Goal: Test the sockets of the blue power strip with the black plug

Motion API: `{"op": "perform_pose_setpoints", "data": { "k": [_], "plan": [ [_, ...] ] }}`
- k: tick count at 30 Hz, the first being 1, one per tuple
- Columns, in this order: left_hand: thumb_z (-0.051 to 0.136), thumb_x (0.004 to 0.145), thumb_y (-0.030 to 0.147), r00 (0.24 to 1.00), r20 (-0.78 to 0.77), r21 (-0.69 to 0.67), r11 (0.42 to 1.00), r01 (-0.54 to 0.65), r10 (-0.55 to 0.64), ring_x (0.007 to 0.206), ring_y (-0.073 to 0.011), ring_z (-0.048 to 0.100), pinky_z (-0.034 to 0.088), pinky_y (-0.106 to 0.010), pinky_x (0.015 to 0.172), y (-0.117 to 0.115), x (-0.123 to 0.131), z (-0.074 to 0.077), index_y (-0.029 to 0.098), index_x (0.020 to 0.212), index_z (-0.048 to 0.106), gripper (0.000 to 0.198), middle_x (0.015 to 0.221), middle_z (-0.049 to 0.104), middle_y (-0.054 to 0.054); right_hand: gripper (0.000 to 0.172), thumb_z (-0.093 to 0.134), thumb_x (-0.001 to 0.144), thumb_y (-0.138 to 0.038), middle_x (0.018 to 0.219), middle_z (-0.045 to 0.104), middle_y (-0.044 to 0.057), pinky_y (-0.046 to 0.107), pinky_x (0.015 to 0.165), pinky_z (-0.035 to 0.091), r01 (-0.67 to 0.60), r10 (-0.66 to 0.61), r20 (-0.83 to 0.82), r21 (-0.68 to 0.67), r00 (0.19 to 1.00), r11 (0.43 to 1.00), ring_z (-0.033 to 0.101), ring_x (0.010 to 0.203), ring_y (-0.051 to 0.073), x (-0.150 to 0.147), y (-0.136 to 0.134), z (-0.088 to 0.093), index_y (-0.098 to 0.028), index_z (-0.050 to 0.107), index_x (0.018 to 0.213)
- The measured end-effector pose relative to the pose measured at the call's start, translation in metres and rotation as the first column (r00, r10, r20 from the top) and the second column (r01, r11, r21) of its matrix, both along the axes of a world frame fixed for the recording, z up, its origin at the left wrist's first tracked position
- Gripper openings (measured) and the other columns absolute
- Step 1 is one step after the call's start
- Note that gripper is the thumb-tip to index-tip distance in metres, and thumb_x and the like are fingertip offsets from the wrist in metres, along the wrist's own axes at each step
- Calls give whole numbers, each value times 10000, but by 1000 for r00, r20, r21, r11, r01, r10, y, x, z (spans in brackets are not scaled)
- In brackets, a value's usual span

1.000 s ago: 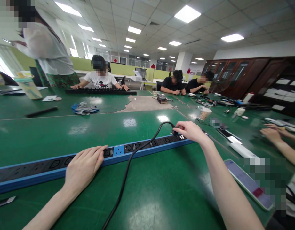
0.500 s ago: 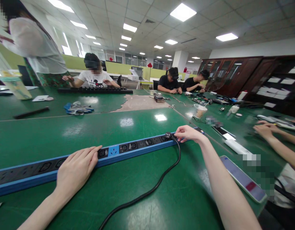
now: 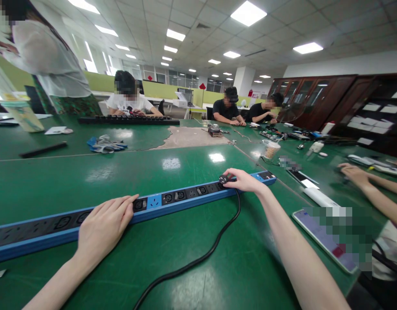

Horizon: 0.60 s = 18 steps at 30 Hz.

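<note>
A long blue power strip [image 3: 192, 192] with black sockets and a few blue ones lies slantwise across the green table [image 3: 185, 241]. Over its left half rests my left hand [image 3: 104, 224], fingers together and wrapped across the top. My right hand [image 3: 243, 179] pinches a black plug [image 3: 222, 179] just above the sockets near the strip's right end. The plug's pin face is turned up toward me, so it appears out of any socket. From it a black cable [image 3: 198, 260] curves down to the bottom edge of the view.
A phone [image 3: 324, 241] lies right of my right forearm, near a co-worker's hands [image 3: 356, 174]. Beyond the strip are work gloves [image 3: 106, 144], a black bar [image 3: 43, 149], a keyboard-like long black strip [image 3: 127, 121] and a plastic cup [image 3: 271, 149]. Several people sit or stand around the table.
My right hand has shifted slightly left along the strip, with the plug now between its fingers. The left hand stays on the strip. Across the table, a seated person's hands have lowered.
</note>
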<state>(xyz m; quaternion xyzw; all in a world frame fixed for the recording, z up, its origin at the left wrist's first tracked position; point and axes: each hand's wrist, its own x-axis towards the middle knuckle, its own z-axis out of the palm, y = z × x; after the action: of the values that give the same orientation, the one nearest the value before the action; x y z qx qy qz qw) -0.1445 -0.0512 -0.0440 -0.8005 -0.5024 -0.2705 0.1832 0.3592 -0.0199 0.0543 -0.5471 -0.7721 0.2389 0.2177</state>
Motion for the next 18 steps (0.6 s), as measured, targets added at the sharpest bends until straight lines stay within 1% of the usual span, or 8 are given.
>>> {"op": "perform_pose_setpoints", "data": {
  "k": [1,3,5,7,9,11,14,18],
  "plan": [
    [465,1040,372,1000,3,1,1000,3,-3,1241,-304,625,403,-463,1126,0,0,0,253,1464,603,462,1366,699,-60,336,742,854,-413,1073,702,65,320,820,527,-13,6,-98,-63,995,998,657,937,197,2,-4,3,-200,612,1078],
    [460,1040,372,1000,10,3,1000,-1,1,1243,-306,626,406,-464,1122,-1,1,0,258,1468,602,466,1361,702,-60,327,710,872,-404,900,681,20,285,694,519,-23,-33,-270,-202,962,979,633,757,160,10,-12,11,-216,540,1079],
    [453,1041,373,1000,10,1,1000,-8,8,1250,-310,624,409,-468,1117,-1,1,0,263,1476,596,470,1360,702,-61,300,682,876,-367,740,575,-45,224,557,436,5,-121,-379,-294,917,956,511,583,107,19,-18,18,-225,514,1081],
    [446,1044,375,1000,8,2,1000,-13,13,1254,-314,623,413,-473,1111,-1,1,-1,262,1476,595,471,1359,702,-63,249,640,872,-335,681,464,-72,189,467,316,42,-200,-446,-339,872,940,373,514,75,29,-21,23,-213,535,1062],
    [446,1044,375,1000,5,6,1000,-14,13,1259,-317,621,419,-473,1106,-1,1,-2,257,1474,595,471,1364,699,-67,225,565,901,-367,694,435,-58,185,431,261,56,-247,-496,-368,833,928,323,516,74,38,-23,28,-189,572,1038],
    [450,1042,371,1000,0,7,1000,-8,8,1268,-316,617,421,-471,1109,-1,1,-2,258,1477,590,471,1373,693,-68,303,507,948,-459,712,454,-34,190,434,325,78,-270,-494,-375,827,924,370,550,91,45,-25,32,-176,599,1002],
    [454,1041,364,1000,-8,13,1000,3,-3,1268,-315,619,423,-478,1115,-1,0,-3,262,1478,588,469,1375,692,-67,413,563,956,-596,752,527,-7,217,514,484,113,-245,-393,-331,886,937,518,664,130,51,-32,39,-185,609,971],
    [454,1040,359,1000,2,27,1000,5,-5,1245,-327,634,439,-504,1098,-1,1,-2,261,1475,594,467,1363,698,-86,444,660,923,-624,790,652,26,246,542,543,172,-223,-201,-244,954,954,623,686,152,53,-36,41,-189,613,1006]
  ]
}}
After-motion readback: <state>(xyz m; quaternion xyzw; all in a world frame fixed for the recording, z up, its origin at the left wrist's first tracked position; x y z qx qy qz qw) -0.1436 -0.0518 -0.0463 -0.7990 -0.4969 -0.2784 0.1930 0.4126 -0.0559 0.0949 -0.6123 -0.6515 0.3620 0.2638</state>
